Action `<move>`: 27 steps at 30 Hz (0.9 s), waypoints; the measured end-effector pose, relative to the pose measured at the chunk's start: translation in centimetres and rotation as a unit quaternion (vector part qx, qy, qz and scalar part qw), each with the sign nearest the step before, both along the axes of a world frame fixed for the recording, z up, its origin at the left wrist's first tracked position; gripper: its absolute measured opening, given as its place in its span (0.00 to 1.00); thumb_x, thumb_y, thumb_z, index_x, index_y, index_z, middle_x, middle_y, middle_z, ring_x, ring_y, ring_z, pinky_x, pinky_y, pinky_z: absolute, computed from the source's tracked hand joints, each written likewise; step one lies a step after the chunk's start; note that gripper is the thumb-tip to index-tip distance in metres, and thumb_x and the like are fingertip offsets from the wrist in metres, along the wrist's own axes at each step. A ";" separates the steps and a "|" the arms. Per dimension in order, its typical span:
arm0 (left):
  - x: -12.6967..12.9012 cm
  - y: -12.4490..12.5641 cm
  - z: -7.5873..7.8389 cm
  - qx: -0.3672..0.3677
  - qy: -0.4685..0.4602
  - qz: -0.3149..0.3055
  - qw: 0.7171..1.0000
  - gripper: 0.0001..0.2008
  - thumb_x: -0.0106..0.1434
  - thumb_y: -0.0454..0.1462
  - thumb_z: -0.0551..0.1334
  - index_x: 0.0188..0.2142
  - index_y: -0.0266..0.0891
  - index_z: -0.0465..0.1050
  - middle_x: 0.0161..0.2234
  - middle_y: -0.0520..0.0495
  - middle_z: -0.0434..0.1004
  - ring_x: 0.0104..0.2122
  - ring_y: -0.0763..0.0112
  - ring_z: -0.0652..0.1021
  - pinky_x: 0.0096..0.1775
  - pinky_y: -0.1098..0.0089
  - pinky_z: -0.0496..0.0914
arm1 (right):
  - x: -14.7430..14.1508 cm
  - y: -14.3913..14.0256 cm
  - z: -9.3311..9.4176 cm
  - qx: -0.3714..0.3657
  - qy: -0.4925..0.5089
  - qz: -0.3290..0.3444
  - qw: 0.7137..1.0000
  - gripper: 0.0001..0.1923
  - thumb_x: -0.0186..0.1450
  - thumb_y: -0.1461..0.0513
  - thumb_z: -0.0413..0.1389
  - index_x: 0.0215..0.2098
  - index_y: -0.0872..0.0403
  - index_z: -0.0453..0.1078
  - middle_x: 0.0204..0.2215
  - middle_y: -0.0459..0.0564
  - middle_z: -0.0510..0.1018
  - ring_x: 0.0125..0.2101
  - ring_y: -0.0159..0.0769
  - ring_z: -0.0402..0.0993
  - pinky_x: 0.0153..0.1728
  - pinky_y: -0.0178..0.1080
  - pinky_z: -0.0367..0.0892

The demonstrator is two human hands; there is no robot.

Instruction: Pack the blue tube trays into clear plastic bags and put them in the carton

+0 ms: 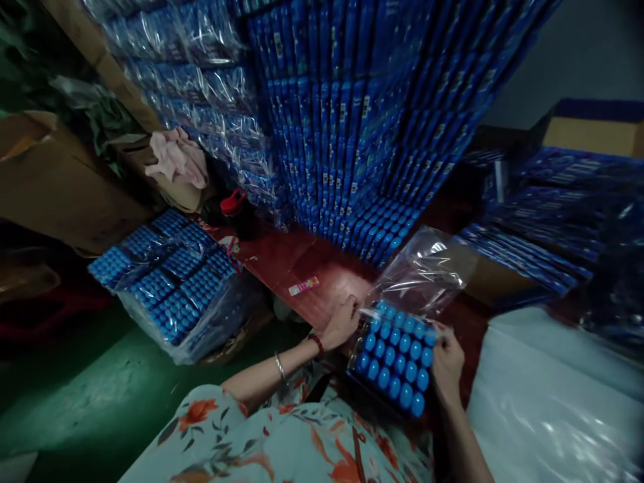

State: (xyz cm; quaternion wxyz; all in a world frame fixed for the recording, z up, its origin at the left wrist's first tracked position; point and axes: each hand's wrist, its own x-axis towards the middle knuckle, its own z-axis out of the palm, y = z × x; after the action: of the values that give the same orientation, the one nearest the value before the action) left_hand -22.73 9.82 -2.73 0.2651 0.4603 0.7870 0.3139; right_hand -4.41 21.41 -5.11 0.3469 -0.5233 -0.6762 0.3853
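Note:
A tray of blue rounded caps [397, 355] in several rows sits in front of my body at the table's near edge. Clear plastic film [427, 268], which looks like a bag, covers its far end and stretches out beyond it. At the tray's far left corner, my left hand [342, 327] pinches the edge of this plastic bag. My right hand [447, 359] is closed at the right side, gripping the bag's edge beside the caps. Exactly how the fingertips hold the thin film is hard to make out.
Tall stacks of blue packs [332, 134] stand at the back of the red table [272, 258]. A red-lidded bottle [236, 211] and small pink label [304, 286] lie left. Wrapped cap trays [171, 282] sit lower left; flat blue cartons [528, 255] and white plastic sheets [548, 396] fill the right.

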 end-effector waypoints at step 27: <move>-0.4 2.9 -1.6 0.032 -0.099 -0.043 0.994 0.06 0.63 0.35 0.49 0.29 0.41 0.55 0.28 0.52 0.66 0.31 0.73 0.70 0.36 0.73 0.65 | 1.0 -4.9 0.8 -0.077 0.047 -0.121 0.988 0.17 0.63 0.52 0.45 0.44 0.53 0.61 0.33 0.49 0.73 0.33 0.37 0.69 0.38 0.40 0.65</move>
State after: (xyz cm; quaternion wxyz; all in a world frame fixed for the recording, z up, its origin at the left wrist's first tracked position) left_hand -23.09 12.70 -4.35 0.3400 0.4682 0.7262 0.3713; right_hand -3.38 16.53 -4.32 0.3807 -0.6083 -0.5589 0.4156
